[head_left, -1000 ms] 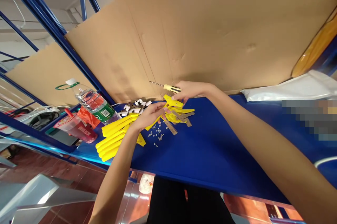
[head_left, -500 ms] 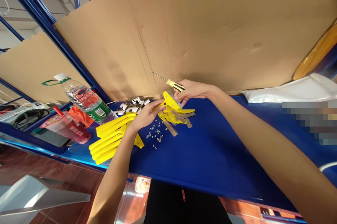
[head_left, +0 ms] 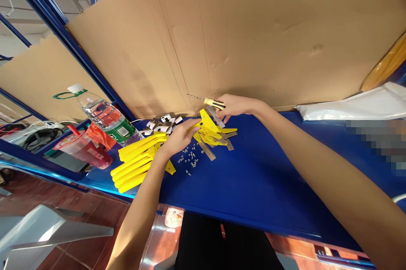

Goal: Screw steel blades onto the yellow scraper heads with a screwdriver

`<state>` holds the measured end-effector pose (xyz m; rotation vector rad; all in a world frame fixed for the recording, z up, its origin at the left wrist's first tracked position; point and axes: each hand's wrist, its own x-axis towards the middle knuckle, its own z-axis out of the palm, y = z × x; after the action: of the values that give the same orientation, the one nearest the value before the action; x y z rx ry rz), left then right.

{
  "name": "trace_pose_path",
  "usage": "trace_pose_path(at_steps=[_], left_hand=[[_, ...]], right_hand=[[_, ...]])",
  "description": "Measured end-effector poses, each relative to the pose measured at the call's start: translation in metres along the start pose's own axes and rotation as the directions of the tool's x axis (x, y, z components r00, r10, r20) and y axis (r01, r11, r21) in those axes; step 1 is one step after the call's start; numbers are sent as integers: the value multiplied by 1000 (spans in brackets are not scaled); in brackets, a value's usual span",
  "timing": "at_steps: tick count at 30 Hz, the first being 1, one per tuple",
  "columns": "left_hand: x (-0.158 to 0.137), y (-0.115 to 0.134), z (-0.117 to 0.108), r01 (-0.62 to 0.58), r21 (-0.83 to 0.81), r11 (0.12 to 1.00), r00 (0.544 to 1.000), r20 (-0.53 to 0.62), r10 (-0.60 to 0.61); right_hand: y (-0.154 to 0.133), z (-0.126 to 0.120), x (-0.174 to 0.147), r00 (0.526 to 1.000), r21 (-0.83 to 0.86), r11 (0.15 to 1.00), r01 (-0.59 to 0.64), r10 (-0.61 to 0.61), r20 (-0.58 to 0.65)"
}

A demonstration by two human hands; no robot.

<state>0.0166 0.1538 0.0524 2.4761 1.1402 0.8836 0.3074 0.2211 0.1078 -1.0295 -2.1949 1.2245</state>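
Left hand (head_left: 181, 137) is clamped on the handle of a yellow scraper (head_left: 207, 121), which it's holding up just above a heap of similar yellow scrapers (head_left: 215, 138) with their metal blades poking out. Right hand (head_left: 234, 105) is closed around a yellow-and-black screwdriver (head_left: 213, 102), shaft pointing left, and its fingertips are right at a loose-looking metal blade (head_left: 216, 116) next to the scraper's head. Half a second ago that blade was mostly tucked behind the head, now a lot more of it shows and the right hand sits a touch further off. Screwdriver's gone a bit flatter too

Loose screws and nuts (head_left: 191, 158) are scattered just below the left hand, pretty much as they were. Further out on the blue table (head_left: 253, 173): more yellow handles (head_left: 130, 173) by the left forearm, then a water bottle (head_left: 104, 113) and a red drink cup (head_left: 91, 154), with cardboard (head_left: 253, 29) behind everything
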Motion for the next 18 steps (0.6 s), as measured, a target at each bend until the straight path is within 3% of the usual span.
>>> trace_pose_path(at_steps=[5, 9, 14, 18], left_hand=[[0, 5, 3, 6, -6, 1000, 999, -38, -6], [1, 4, -1, 52, -51, 997, 995, -81, -56], [-10, -2, -27, 141, -130, 982, 967, -193, -164], [-37, 9, -49, 124, 34, 992, 970, -217, -114]], right_hand=[[0, 0, 1, 996, -2, 996, -85, 85, 6], [-5, 1, -2, 998, 31, 999, -42, 43, -42], [-14, 0, -7, 999, 41, 999, -17, 18, -42], [-16, 0, -5, 1000, 19, 1000, -9, 9, -25]])
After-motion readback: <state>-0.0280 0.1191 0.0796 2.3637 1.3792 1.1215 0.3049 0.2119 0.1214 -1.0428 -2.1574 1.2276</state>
